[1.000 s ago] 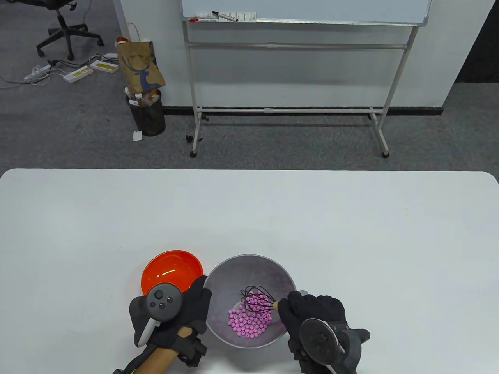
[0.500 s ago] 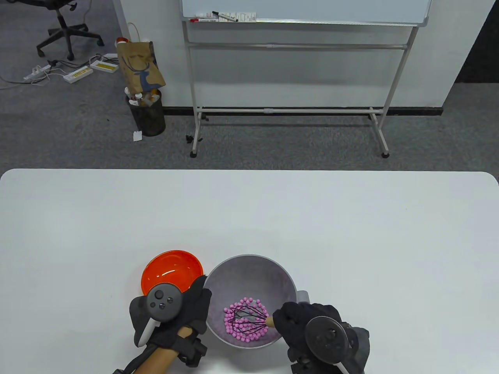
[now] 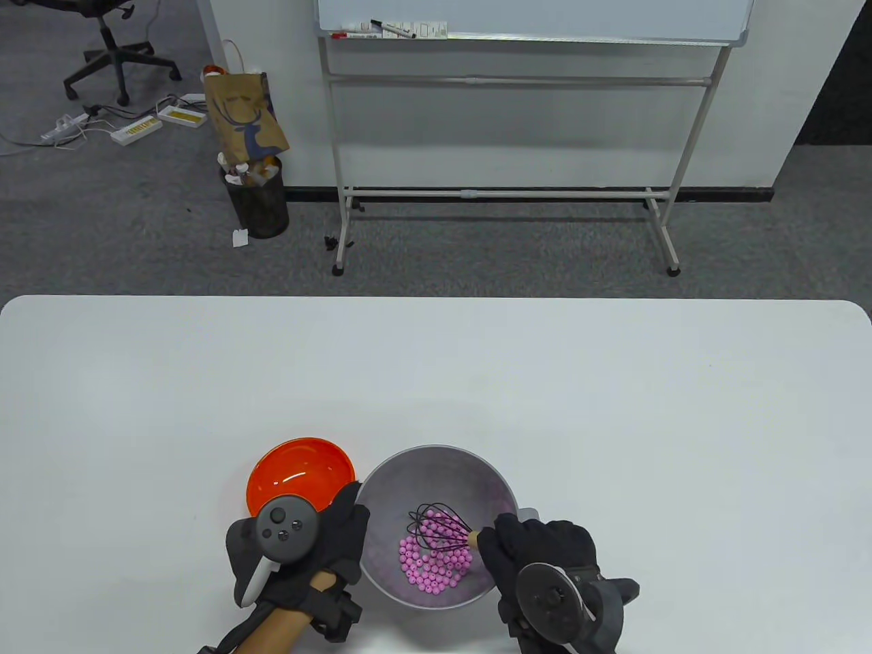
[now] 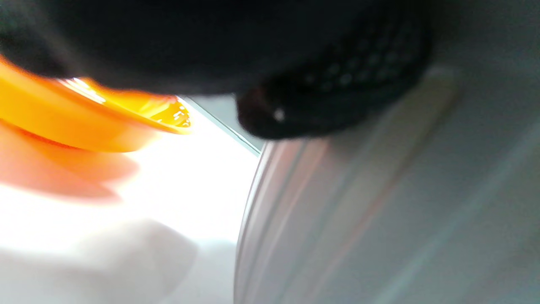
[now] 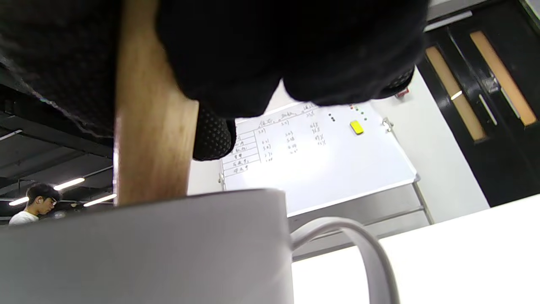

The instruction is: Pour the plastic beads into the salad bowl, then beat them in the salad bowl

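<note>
A grey salad bowl (image 3: 436, 463) stands near the table's front edge with several pink beads (image 3: 436, 565) in its bottom. My right hand (image 3: 538, 545) grips the wooden handle (image 5: 152, 139) of a black whisk (image 3: 439, 528), whose wire head sits among the beads. My left hand (image 3: 340, 535) rests against the bowl's left outer wall (image 4: 379, 211), its fingers (image 4: 329, 101) laid along the rim. The bowl's handle (image 5: 358, 249) shows below my right hand in the right wrist view.
An orange bowl (image 3: 300, 470), with no beads in it, stands just left of the salad bowl and close behind my left hand. A whiteboard on a stand (image 3: 531, 20) and a bin (image 3: 257, 197) are on the floor beyond the table.
The whisk has circled in the bowl: from the upper right, down to the lower left, now back toward the middle. The beads shifted with it. My left hand stayed still.
</note>
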